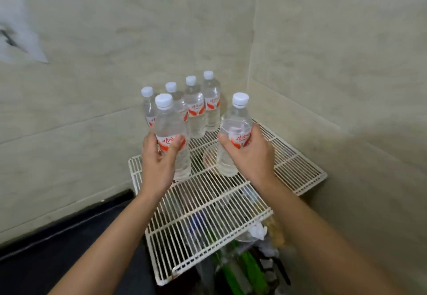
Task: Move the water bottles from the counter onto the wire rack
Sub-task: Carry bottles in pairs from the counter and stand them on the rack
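Bottles, one per hand: left bottle [169, 121] gripped at label by left hand [157, 163], right bottle [235, 121] likewise by right hand [251, 156]. Both upright, bases at or just above wire rack [208, 204]. Back row [195, 110] of four already standing in rack's far corner. Placing step, likely. Next: set down level beside back row, then release.

Lit dimly and evenly, with a greenish-beige cast. Sharpest in the middle, with weak glints on the clear plastic of the left bottle [169, 128] and the right bottle [235, 126]. Smeared toward the corners, worst at upper left and along the bottom edge, with the clutter [242, 271] under the wire rack [300, 170] lost in blur. Bowed by the wide lens along the wall seams. Shaded grey on the right wall [369, 156], near black over the table [57, 260].
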